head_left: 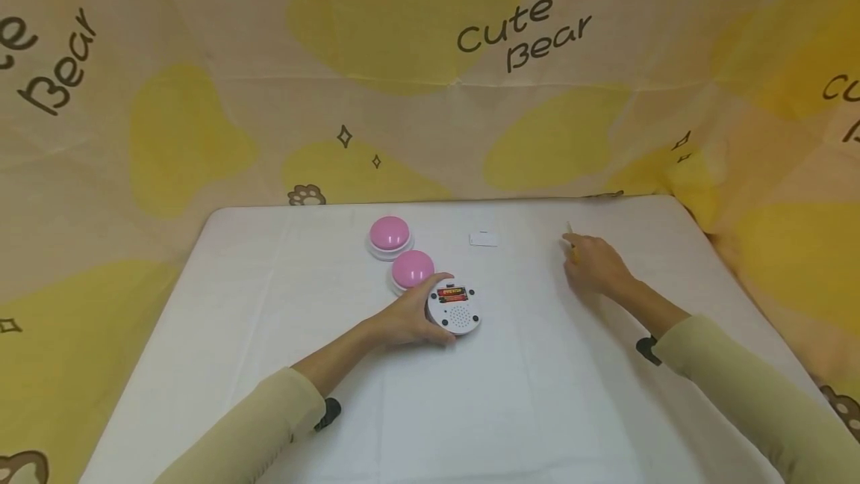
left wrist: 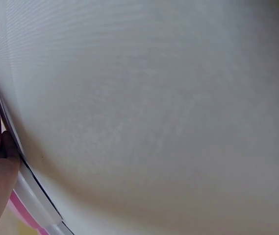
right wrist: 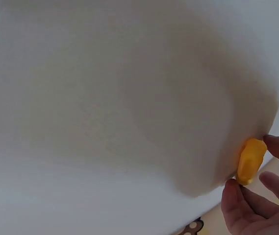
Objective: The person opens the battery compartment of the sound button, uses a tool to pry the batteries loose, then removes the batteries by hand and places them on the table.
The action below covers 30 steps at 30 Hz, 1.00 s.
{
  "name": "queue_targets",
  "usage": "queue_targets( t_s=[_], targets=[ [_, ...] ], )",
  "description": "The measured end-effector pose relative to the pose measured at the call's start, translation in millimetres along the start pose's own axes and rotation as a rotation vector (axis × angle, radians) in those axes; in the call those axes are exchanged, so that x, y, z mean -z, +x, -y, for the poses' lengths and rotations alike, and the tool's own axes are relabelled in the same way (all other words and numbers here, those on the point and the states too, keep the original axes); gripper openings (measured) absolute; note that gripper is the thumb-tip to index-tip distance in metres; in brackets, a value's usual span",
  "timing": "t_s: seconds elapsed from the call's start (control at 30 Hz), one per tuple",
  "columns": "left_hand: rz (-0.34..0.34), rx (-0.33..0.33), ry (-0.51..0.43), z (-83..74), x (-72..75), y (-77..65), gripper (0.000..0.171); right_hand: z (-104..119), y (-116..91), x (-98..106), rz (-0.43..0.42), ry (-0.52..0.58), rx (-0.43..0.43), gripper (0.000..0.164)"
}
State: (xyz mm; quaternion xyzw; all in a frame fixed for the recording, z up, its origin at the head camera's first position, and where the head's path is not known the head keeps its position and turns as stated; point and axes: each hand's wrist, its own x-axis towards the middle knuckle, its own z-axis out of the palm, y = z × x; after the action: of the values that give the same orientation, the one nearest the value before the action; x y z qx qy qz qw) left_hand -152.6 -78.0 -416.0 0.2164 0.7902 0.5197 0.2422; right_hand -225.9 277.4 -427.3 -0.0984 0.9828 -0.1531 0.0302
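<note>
My left hand (head_left: pixel 416 316) grips a round white push-button device (head_left: pixel 460 317) by its rim, with its underside facing up. Two red-and-black batteries (head_left: pixel 452 295) show in its uncovered compartment, above a speaker grille. Touching or close by my left fingers is a white-based button with a pink dome (head_left: pixel 413 269); a matching pink button (head_left: pixel 390 234) stands just behind it. At the right, my right hand (head_left: pixel 598 266) pinches a small screwdriver with a yellow handle (right wrist: pixel 251 161); its thin shaft (head_left: pixel 569 227) points away from me.
A small white battery cover (head_left: pixel 484 239) lies on the white-covered table (head_left: pixel 510 402), between the buttons and my right hand. Behind the table hangs a yellow-patterned cloth (head_left: pixel 403 110), which also runs along both sides.
</note>
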Motion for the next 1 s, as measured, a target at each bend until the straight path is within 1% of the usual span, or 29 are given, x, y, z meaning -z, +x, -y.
queue_targets(
  t_s=[0.13, 0.23, 0.37, 0.47, 0.67, 0.77, 0.9, 1.0],
  targets=[
    [-0.012, -0.01, 0.006, 6.0, -1.4, 2.7, 0.095, -3.4, -1.4, 0.5, 0.025, 0.026, -0.037, 0.047],
    [-0.017, -0.01, 0.013, 19.3, -2.5, 8.7, 0.098, -6.5, -1.8, 0.9, 0.037, 0.039, -0.059, 0.046],
    [-0.014, -0.003, 0.02, 34.6, -3.1, 16.2, 0.102, -10.7, -1.1, 0.3, 0.035, 0.046, -0.058, 0.043],
    [-0.012, 0.007, 0.018, 34.3, -3.3, 16.7, 0.102, -12.5, -0.2, -0.1, 0.019, 0.041, -0.034, 0.042],
    [-0.01, 0.021, 0.011, 24.6, -3.6, 12.8, 0.099, -17.2, 1.0, -1.6, -0.014, 0.036, 0.005, 0.04],
    [-0.011, 0.021, 0.005, 24.5, -3.7, 12.9, 0.099, -19.4, 2.3, -2.6, -0.037, 0.042, 0.023, 0.039],
    [-0.008, 0.022, 0.017, 29.0, -3.6, 15.1, 0.1, -20.7, 4.9, -3.6, -0.078, 0.098, 0.031, 0.038],
    [-0.004, 0.02, 0.027, 31.9, -3.5, 16.4, 0.102, -20.0, 7.0, -2.4, -0.118, 0.168, 0.032, 0.033]
  ],
)
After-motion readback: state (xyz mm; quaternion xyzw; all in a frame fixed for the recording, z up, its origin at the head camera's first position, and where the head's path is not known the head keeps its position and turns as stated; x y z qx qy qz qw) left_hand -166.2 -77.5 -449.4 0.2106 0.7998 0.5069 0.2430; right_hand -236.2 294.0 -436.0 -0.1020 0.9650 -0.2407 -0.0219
